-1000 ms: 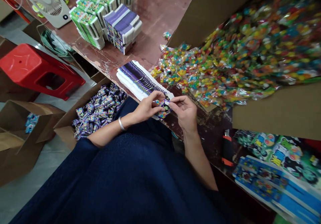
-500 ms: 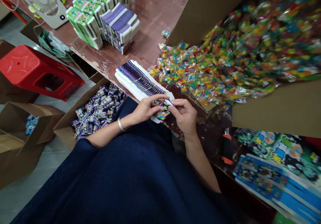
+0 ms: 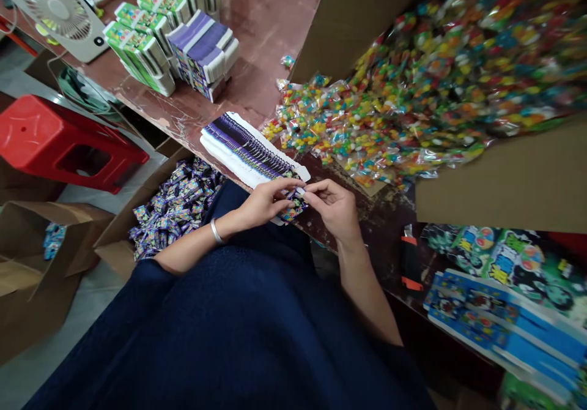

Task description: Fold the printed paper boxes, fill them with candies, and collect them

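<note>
Both my hands meet at the table's near edge around one small purple candy box (image 3: 292, 205). My left hand (image 3: 266, 202) grips its left side, with a silver bangle on that wrist. My right hand (image 3: 334, 205) pinches the box's top flap with fingers closed. Just beyond the hands lies a fanned stack of flat purple box blanks (image 3: 243, 147). Farther right a heap of clear bags of coloured candy (image 3: 389, 110) spills from a big cardboard carton (image 3: 358, 18).
Bundles of green and purple flat boxes (image 3: 174, 37) and a white fan (image 3: 55, 12) stand at the table's far left. A carton of filled purple boxes (image 3: 174, 205) sits by my left knee, beside a red stool (image 3: 64, 141). Printed blue display cartons (image 3: 495, 287) lie at right.
The view has drifted so everything sits a little further left. My hands keep working the same small box, with the right fingers now pressed on its flap.
</note>
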The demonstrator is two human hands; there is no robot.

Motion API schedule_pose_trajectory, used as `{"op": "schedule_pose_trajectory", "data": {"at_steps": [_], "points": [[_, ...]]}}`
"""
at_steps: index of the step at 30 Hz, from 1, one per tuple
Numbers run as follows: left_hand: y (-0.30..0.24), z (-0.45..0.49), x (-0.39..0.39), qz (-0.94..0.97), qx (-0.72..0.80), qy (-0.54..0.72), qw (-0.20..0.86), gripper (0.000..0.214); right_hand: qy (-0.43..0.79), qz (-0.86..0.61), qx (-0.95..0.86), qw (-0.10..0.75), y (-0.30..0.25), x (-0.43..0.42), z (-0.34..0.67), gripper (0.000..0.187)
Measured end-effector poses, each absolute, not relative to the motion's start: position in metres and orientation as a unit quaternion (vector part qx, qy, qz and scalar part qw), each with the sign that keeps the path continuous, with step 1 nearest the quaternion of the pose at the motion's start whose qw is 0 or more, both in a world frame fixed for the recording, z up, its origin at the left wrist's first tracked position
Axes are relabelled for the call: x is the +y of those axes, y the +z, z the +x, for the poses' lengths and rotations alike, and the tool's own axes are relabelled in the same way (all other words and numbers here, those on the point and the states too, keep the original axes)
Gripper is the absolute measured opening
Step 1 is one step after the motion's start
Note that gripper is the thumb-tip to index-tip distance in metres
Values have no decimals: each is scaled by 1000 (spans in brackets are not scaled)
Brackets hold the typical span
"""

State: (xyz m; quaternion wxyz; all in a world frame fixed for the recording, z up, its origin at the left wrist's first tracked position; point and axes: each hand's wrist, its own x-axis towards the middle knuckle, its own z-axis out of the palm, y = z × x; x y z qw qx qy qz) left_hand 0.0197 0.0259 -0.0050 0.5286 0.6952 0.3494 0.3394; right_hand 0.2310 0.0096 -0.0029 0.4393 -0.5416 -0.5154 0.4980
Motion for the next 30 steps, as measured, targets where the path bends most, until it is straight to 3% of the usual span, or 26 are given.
{"op": "schedule_pose_trajectory", "data": {"at_steps": [4, 8, 11, 16, 19, 23, 26, 27, 30], "points": [[-2, 14, 28, 775, 318, 301, 455, 46, 539, -534, -516, 398, -5, 10, 239, 26], [-3, 14, 30, 801, 320, 266, 430, 49, 457, -569, -571, 376, -3, 4, 234, 16], [-3, 16, 29, 776, 344, 257, 463, 43, 372, -581, -631, 355, 0, 1, 233, 9], [-3, 22, 26, 662, 380, 280, 582, 25, 460, -546, -597, 366, -2, -4, 239, 18], [-4, 26, 27, 575, 405, 343, 623, 26, 460, -555, -560, 410, -8, -15, 229, 29], [-7, 32, 27, 509, 409, 356, 668, 29, 380, -572, -577, 443, -16, -20, 229, 27], [-8, 31, 28, 512, 416, 337, 672, 38, 258, -664, -546, 441, -22, -6, 266, 36], [-8, 30, 28, 511, 422, 331, 672, 39, 173, -714, -529, 425, -25, 1, 283, 32], [-6, 27, 30, 468, 435, 311, 704, 43, 26, -785, -560, 265, -37, 20, 326, 24]]}}
